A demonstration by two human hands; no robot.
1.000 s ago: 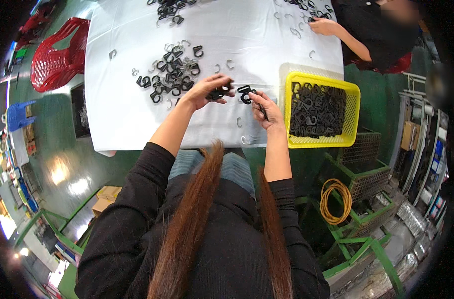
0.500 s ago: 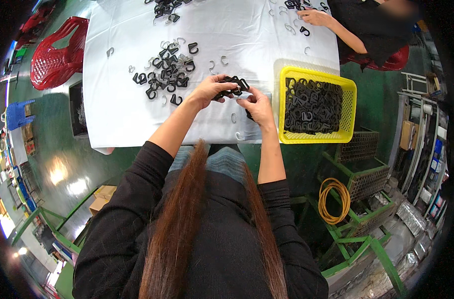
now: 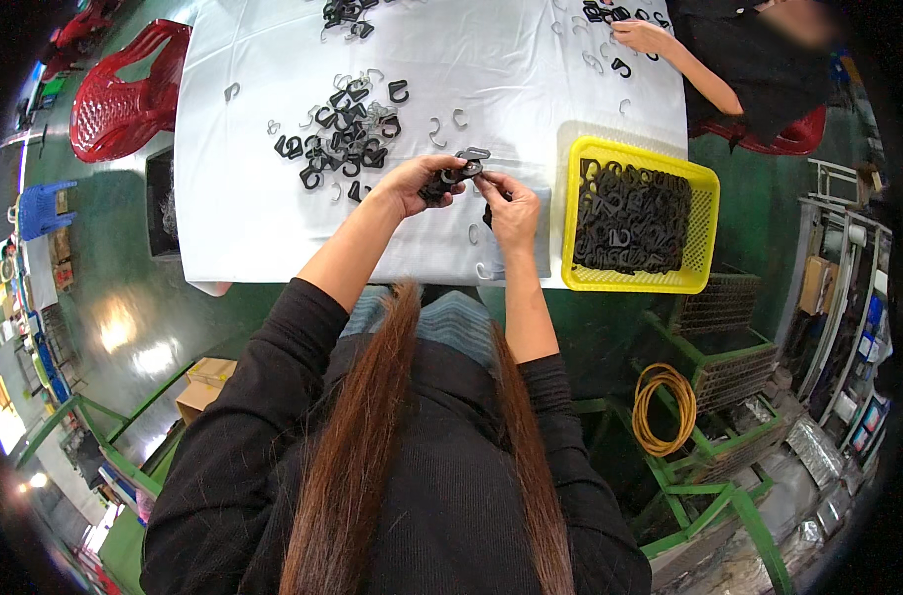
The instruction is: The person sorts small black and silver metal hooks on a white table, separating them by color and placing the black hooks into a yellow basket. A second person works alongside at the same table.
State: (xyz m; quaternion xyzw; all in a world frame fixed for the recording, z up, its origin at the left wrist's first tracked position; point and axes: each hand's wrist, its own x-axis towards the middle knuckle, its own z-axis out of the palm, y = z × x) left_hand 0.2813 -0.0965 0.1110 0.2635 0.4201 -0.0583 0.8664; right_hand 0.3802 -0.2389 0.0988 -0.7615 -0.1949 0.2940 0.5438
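Note:
My left hand (image 3: 408, 186) is closed around several black plastic hooks (image 3: 441, 182) above the white-covered table (image 3: 273, 243). My right hand (image 3: 516, 213) meets it, thumb and fingers pinched at one of these hooks, with another black piece showing under its palm. Exactly how the fingertips grip is too small to make out. Left of my hands lies a loose pile of black hooks (image 3: 350, 127), with thin, pale curved pieces (image 3: 460, 119) scattered around it. To the right of my right hand, a yellow basket (image 3: 567, 218) is filled with black hooks (image 3: 635, 213).
Across the table at the far right, another person's hand (image 3: 642, 36) handles similar black pieces. More hooks (image 3: 344, 12) lie at the far edge. A red chair (image 3: 124, 104) stands at the left. Green metal frames (image 3: 704, 489) and a coiled orange hose (image 3: 663, 410) are at the lower right.
The hooks in my left hand have turned, and my right fingertips have shifted onto one of them. The whole scene has slid slightly right in view.

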